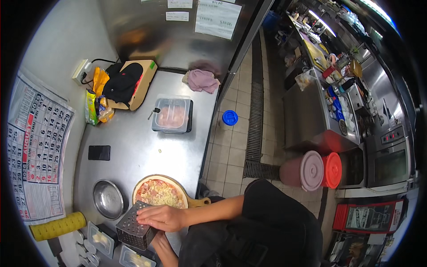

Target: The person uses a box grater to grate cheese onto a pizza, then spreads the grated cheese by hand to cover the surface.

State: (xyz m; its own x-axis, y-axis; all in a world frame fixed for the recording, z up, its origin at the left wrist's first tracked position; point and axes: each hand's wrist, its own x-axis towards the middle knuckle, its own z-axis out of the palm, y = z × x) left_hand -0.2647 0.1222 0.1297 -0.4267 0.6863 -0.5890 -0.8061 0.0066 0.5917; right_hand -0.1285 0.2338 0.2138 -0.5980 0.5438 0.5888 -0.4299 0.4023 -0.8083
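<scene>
A steel box grater lies tilted beside the near edge of an uncooked pizza with sauce, meat pieces and shredded cheese. The pizza rests on a round wooden board with a handle. My right hand is laid over the grater's upper face, fingers extended; anything under the palm is hidden. From below, my left hand reaches the grater's end and holds it, its fingers mostly hidden behind the metal. A steel bowl sits beside the board.
The steel table also bears a lidded container, a phone, a pink cloth and an open cardboard box with a black cap. Small plastic containers stand near the grater. Lidded buckets stand on the floor.
</scene>
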